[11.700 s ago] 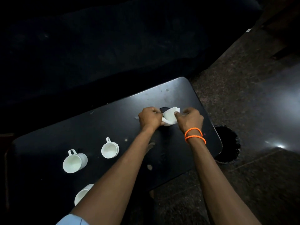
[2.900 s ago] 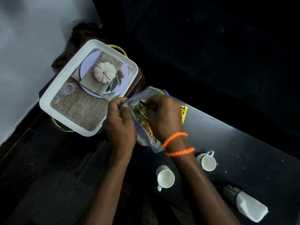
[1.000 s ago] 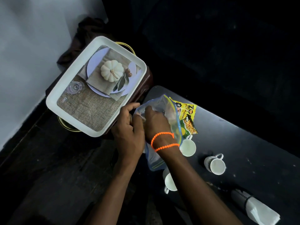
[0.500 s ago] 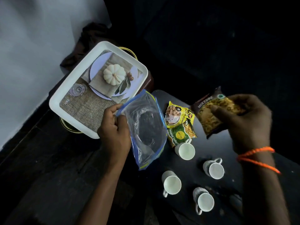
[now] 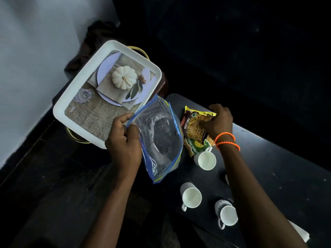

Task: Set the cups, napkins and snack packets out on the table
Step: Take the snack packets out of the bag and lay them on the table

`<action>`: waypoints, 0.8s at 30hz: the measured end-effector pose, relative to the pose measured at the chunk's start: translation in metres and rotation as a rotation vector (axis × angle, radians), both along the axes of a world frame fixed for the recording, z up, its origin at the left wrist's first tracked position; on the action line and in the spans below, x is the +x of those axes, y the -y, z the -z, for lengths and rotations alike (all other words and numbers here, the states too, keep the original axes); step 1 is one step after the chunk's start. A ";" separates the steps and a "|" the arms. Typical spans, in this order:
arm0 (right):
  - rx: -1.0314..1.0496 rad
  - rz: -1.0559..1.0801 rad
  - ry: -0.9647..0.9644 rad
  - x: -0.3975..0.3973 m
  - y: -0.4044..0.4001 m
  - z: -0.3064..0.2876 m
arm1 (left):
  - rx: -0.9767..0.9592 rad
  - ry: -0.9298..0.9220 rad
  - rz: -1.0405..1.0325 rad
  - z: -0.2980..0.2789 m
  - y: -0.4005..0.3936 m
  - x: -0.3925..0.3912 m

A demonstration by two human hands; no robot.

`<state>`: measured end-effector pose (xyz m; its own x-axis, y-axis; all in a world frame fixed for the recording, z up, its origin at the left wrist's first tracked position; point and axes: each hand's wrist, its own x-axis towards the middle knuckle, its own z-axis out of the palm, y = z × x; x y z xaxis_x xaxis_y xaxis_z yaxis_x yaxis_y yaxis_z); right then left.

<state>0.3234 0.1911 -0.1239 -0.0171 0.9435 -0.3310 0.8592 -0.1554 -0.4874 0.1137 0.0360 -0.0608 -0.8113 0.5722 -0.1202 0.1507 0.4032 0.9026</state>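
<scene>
Left hand (image 5: 123, 140) pinching the top edge of a clear zip bag (image 5: 159, 138) with blue trim, thumb and fingers closed on the plastic, bag hanging open and slack over the near end of the black table (image 5: 279, 158); right hand (image 5: 217, 122) clamped around a brown "Mixture" snack packet (image 5: 194, 126), fingers curled over its far end, packet low at the table's end and overlapping a green and yellow packet (image 5: 194, 146) lying just nearer; contact between brown packet and tabletop impossible to tell; orange bead bracelets (image 5: 226, 141) on the right wrist; one white cup (image 5: 206, 160) upright just beside the green packet, touching its corner; two more white cups (image 5: 191, 196) (image 5: 227, 214) upright nearer the camera, handles pointing toward the near edge; sliver of another white rim (image 5: 226, 179) peeking out behind the right forearm; corner of white napkins (image 5: 300, 233) showing at the lower right, mostly hidden by the arm; off the table's end, a white tray (image 5: 75, 90) printed with a pumpkin place setting, resting on a gold-rimmed stand (image 5: 73, 136), well clear of the cups.
</scene>
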 end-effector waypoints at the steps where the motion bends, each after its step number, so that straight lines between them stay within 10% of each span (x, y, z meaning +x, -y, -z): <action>1: 0.043 0.021 -0.009 0.002 0.002 -0.007 | -0.017 0.011 0.003 0.002 0.000 -0.001; 9: -0.286 -0.167 -0.477 -0.023 0.075 -0.034 | -0.220 0.363 -0.001 0.035 -0.008 -0.004; 14: -0.417 -0.274 -0.471 -0.061 0.089 -0.009 | -0.271 0.978 0.184 0.038 -0.015 0.012; 22: -0.517 -0.176 -0.969 -0.043 0.068 -0.028 | 0.019 1.097 0.257 0.019 -0.015 0.024; 24: -0.419 -0.007 -0.990 -0.041 0.065 -0.036 | 0.103 0.889 0.228 0.013 -0.021 0.039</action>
<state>0.2819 0.1258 -0.0880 -0.4601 0.7569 -0.4641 0.1129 -0.4686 -0.8762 0.1530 0.0567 -0.0734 -0.3114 0.7491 -0.5847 -0.5491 0.3604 0.7541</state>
